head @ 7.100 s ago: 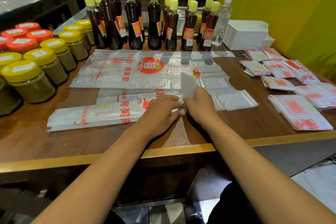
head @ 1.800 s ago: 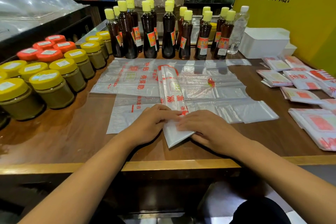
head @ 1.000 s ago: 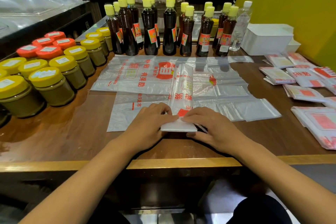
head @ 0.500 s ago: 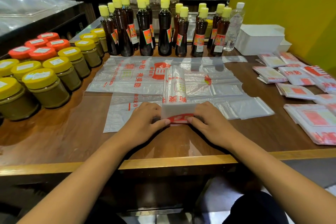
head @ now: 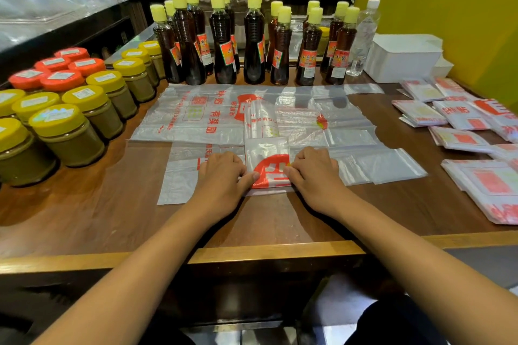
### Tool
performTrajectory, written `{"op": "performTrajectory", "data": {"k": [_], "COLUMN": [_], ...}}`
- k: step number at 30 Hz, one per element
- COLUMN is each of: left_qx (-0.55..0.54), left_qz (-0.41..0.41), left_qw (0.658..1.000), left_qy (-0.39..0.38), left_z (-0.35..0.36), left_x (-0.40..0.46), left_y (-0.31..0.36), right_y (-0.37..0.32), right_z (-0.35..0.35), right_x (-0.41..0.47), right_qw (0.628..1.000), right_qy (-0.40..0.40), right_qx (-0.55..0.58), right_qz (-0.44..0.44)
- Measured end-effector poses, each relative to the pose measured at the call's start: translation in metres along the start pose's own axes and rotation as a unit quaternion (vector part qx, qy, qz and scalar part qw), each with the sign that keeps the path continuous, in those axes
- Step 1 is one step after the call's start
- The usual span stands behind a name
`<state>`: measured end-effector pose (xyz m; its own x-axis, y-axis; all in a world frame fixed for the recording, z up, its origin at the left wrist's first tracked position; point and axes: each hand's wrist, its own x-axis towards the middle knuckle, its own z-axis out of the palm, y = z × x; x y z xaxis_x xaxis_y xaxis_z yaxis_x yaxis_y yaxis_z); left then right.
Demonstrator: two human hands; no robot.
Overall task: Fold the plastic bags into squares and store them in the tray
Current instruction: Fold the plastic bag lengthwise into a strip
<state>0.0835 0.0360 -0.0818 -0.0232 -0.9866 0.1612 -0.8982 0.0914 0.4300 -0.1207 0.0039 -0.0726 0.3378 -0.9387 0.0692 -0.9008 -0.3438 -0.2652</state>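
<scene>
Near the surface's front edge, left hand [head: 224, 173] and right hand [head: 314, 173] pinch the bag [head: 267, 168], now rolled one fold further; it is nearly square.

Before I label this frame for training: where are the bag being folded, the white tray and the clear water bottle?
bag being folded [head: 268, 169]: head view, red print.
white tray [head: 403, 63]: head view, front wall.
clear water bottle [head: 364, 36]: head view, body.

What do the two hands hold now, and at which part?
Both hands, left and right, pinch the folded end of the clear red-printed plastic bag strip, one at each side edge.
</scene>
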Motion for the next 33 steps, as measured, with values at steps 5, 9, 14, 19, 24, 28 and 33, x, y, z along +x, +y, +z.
{"op": "performTrajectory", "data": {"k": [5, 9, 14, 19, 24, 28, 33], "left_qx": [0.040, 0.050, -0.001, 0.097, 0.111, 0.111, 0.039], "left_qz": [-0.006, -0.037, 0.007, 0.105, 0.109, 0.119, 0.133], "left_qw": [0.999, 0.997, 0.999, 0.986, 0.980, 0.977, 0.987], "left_qy": [0.007, 0.044, 0.043, -0.081, -0.121, -0.138, -0.085], "left_z": [0.001, 0.001, 0.000, -0.002, -0.003, -0.006, -0.010], "left_x": [-0.002, -0.002, -0.002, 0.000, 0.002, -0.001, -0.005], "left_y": [0.001, -0.004, -0.006, -0.009, -0.010, -0.008, -0.011], "right_y": [-0.004, 0.000, 0.006, 0.011, 0.011, 0.016, 0.024], "right_z": [0.003, 0.006, 0.010, 0.010, 0.005, -0.006, -0.006], "right_x": [0.002, 0.007, 0.009, 0.009, 0.008, 0.009, 0.006], "right_qw": [0.997, 0.996, 0.988, 0.988, 0.987, 0.981, 0.985], "right_qy": [0.044, 0.069, 0.126, -0.015, -0.097, -0.127, -0.060], "right_qx": [-0.056, -0.058, 0.047, 0.003, -0.007, -0.016, 0.042], "right_qz": [-0.006, 0.004, -0.075, -0.153, -0.130, -0.147, -0.158]}}
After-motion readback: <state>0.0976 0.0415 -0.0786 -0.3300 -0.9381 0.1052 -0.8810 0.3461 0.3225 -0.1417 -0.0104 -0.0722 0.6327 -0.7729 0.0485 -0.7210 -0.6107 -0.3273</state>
